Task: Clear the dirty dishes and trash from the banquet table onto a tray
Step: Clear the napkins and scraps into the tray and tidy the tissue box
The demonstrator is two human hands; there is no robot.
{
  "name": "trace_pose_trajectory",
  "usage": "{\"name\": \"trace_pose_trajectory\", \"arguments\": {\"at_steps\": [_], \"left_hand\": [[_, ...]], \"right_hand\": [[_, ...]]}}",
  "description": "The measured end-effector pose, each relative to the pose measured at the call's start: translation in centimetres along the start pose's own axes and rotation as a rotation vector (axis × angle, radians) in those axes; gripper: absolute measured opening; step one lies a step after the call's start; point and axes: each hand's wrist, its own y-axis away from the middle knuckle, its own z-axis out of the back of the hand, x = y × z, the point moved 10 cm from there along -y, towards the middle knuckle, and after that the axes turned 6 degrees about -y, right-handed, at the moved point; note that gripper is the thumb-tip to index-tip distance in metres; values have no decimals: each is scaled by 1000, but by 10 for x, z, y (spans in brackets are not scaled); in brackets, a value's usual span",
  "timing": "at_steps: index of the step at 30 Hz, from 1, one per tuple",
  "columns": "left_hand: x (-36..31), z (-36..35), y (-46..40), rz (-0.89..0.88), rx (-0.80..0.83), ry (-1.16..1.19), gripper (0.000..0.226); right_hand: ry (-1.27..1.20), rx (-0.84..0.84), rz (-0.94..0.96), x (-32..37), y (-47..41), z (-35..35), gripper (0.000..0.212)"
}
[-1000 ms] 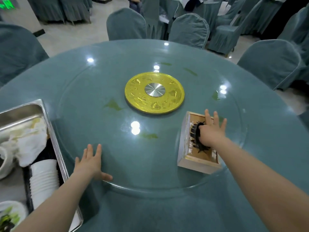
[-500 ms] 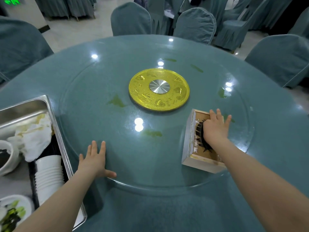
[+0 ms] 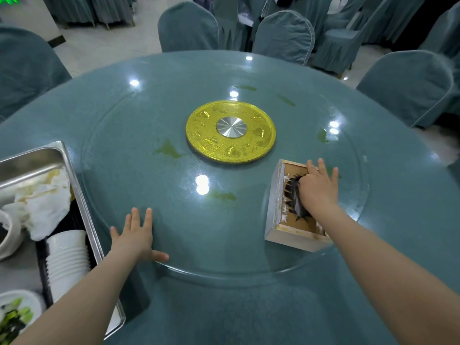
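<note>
**A:** Banquet hall, teal all over: a round table [image 3: 249,307] under glass, with a glass turntable [image 3: 199,220] on it. What lies nearest?

**B:** At the table's near-left edge, a steel tray [image 3: 82,195] already holding a cup stack [image 3: 67,260], crumpled napkins [image 3: 42,202], a bowl [image 3: 7,235] and a plate [image 3: 17,312] with green scraps.

**A:** And the hands?

**B:** The left hand [image 3: 135,237] lies flat on the turntable's near-left rim, fingers straight and spread, gripping nothing. The right hand [image 3: 317,190] rests on top of a wooden tissue box [image 3: 276,202] at the turntable's near-right edge. Three fingers reach straight over the far side; whether the thumb or a finger hooks into the dark slot I can't tell.

**A:** So what does the next move turn on?

**B:** The box, I'd judge, the only loose item left on the turntable. It sits directly under the right palm, long axis running near-to-far, roughly in line with that forearm. The tray is well apart, across at the opposite edge, just beside the left arm. So the right hand is on the box, the left nearer the tray; a carry or a turn of the glass leftward would be needed.

**A:** Farther out?

**B:** Green smears [image 3: 168,150] on the glass, a gold disc [image 3: 206,135] at the centre, then covered chairs [image 3: 283,36] round the far edge.

**A:** Any writing?

**B:** None readable. The box lid shows a dark pattern only; a green sign [image 3: 8,0] at top left is cut off.
</note>
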Motion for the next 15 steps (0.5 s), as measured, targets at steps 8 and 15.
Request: {"name": "trace_pose_trajectory", "arguments": {"at_steps": [8,15], "left_hand": [[-5,1,5,1,1,16,140],[-12,-2,10,0,10,33,139]], "right_hand": [[-1022,-358,-231,-47,37,34,15],[-1009,-386,-385,-94,45,37,25]]}}
